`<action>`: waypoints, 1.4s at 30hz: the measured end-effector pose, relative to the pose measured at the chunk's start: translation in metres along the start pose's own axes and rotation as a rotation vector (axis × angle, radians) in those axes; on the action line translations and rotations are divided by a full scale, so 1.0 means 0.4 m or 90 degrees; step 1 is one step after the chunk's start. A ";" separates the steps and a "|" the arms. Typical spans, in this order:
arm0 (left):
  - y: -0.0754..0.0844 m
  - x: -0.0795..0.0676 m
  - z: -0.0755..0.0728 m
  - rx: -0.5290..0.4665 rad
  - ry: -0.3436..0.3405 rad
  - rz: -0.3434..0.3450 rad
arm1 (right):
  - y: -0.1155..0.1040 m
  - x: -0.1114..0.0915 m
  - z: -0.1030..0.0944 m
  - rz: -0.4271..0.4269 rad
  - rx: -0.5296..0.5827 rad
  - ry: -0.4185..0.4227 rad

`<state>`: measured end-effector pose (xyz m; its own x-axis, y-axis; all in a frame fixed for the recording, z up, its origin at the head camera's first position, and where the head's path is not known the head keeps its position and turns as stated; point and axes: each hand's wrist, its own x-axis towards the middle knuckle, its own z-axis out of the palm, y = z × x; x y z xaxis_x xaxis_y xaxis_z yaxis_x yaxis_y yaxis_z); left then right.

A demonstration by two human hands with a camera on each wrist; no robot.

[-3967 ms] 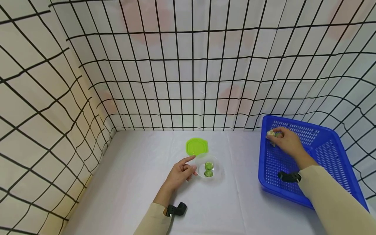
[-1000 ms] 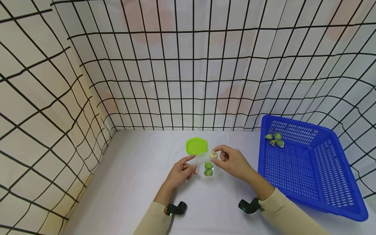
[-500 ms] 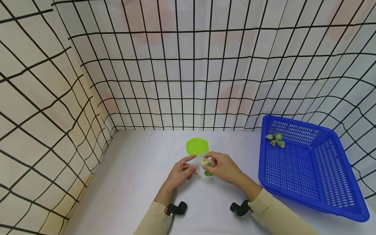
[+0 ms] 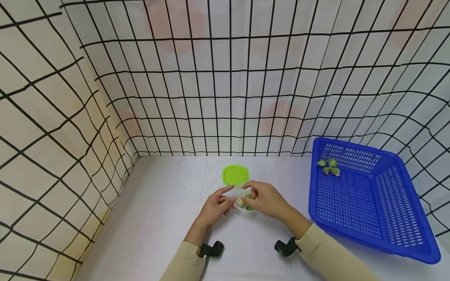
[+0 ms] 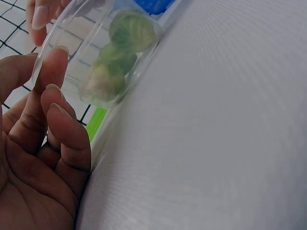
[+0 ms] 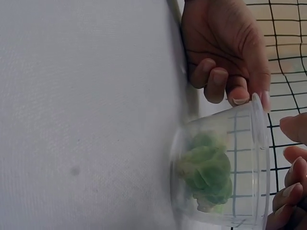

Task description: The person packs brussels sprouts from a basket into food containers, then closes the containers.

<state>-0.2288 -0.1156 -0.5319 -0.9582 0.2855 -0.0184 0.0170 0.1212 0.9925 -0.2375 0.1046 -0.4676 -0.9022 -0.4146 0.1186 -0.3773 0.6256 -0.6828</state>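
Note:
A round clear plastic tub (image 6: 243, 165) stands upright on the white-covered table. My left hand (image 4: 212, 208) pinches its near-left rim between thumb and fingers, the other fingers curled against the outside. Inside lie three Brussels sprouts (image 5: 132, 31), two green and one paler, cut-looking sprout (image 4: 240, 202) on the left. Over the tub's opening hovers my right hand (image 4: 267, 201), its thumb and index finger apart with nothing between them. Seen from the right wrist, those right fingers (image 6: 292, 191) are above the rim, clear of the sprouts. In the head view they partly hide the green sprouts.
A bright green lid (image 4: 234, 175) lies flat just behind the tub. To the right sits a blue perforated basket (image 4: 312, 195), with several Brussels sprouts (image 4: 332, 162) in its far-left corner. Black-gridded white cloth (image 4: 218, 86) walls the back and both sides.
My right hand took a pale sprout from the basket, carried it left to the tub and has let it go inside. My left hand has stayed on the rim.

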 end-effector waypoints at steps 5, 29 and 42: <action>0.001 -0.001 0.000 0.005 0.000 0.003 | -0.003 -0.003 -0.012 -0.002 -0.006 0.008; 0.004 -0.002 0.003 0.006 0.007 -0.006 | -0.046 -0.037 -0.132 -0.003 -0.044 0.083; 0.007 -0.005 0.002 0.008 0.004 -0.009 | 0.002 -0.050 -0.215 0.034 -0.031 0.142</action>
<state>-0.2267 -0.1149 -0.5292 -0.9602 0.2777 -0.0310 0.0078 0.1375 0.9905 -0.2377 0.1705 -0.4085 -0.9431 -0.2276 0.2426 -0.3323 0.6757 -0.6580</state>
